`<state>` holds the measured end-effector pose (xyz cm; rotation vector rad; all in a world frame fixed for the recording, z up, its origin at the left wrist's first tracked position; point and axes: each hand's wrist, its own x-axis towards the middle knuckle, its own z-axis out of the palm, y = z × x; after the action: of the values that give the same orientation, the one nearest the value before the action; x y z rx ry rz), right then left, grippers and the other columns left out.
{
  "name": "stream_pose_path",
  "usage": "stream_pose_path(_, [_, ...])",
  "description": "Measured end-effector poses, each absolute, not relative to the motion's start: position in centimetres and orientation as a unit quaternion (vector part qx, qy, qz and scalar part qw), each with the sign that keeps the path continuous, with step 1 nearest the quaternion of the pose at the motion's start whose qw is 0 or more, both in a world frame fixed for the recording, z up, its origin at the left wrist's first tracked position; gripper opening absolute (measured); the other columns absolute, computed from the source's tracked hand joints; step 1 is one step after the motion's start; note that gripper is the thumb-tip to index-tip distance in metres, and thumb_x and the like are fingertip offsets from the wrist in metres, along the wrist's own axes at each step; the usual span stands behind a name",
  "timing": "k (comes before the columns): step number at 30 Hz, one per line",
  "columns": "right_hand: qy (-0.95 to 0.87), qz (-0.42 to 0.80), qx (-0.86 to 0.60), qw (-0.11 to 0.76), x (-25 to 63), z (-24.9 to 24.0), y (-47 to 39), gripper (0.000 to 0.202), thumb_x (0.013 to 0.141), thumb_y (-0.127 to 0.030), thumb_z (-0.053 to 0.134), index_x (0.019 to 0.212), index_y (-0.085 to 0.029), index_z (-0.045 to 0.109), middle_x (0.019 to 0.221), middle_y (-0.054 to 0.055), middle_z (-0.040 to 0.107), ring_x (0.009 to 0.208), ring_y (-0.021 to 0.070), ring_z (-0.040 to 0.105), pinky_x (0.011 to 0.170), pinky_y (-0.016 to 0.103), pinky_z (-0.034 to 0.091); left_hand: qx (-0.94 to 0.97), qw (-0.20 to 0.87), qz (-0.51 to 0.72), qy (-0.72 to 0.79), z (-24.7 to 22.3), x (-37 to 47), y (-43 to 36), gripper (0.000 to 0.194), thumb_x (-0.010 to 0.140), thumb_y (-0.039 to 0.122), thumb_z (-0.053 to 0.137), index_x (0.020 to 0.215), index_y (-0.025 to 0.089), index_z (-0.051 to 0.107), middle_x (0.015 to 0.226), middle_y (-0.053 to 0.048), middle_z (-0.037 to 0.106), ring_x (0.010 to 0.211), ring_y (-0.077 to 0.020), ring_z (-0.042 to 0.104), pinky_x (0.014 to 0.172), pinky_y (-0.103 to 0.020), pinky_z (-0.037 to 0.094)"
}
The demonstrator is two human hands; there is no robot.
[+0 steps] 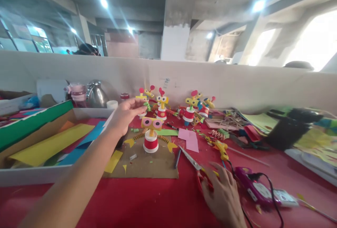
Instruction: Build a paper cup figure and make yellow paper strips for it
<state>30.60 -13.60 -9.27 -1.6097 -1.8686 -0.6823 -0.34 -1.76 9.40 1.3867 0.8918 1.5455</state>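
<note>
Left hand (126, 117) is at a green paper coil (147, 106) by the back dolls (161, 113), can't tell if pinching, light touch avoids crushing; near doll (151, 145) stands on cardboard (160, 170), right hand (223, 189) spread loosely at scissors (191, 159).

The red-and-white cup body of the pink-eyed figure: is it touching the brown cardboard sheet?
Touching. In the head view, the cup body stands on the cardboard sheet, no gap showing under its base.

From here I see the robot figure (151, 141) on the cardboard (163, 166), box (37, 176) left, scissors (190, 158) right, other figures (188, 110) farther back.
</note>
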Motion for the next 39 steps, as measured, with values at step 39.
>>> stream_pose_path(39, [-0.701, -0.273, -0.539, 0.379, 29.7, -11.5, -13.8, 0.024, 0.09, -0.019, 0.054, 0.113, -0.022, 0.061, 0.122, 0.015, 0.055, 0.106, 0.0314, 0.057, 0.086, 0.047, 0.044, 0.691, 0.366, 0.439, 0.442, 6.1, -0.5, 3.2, 0.025, 0.07, 0.026, 0.075, 0.094, 0.021, 0.07, 0.091, -0.003, 0.069, 0.086, -0.0163, 0.062, 0.076, -0.031, 0.047])
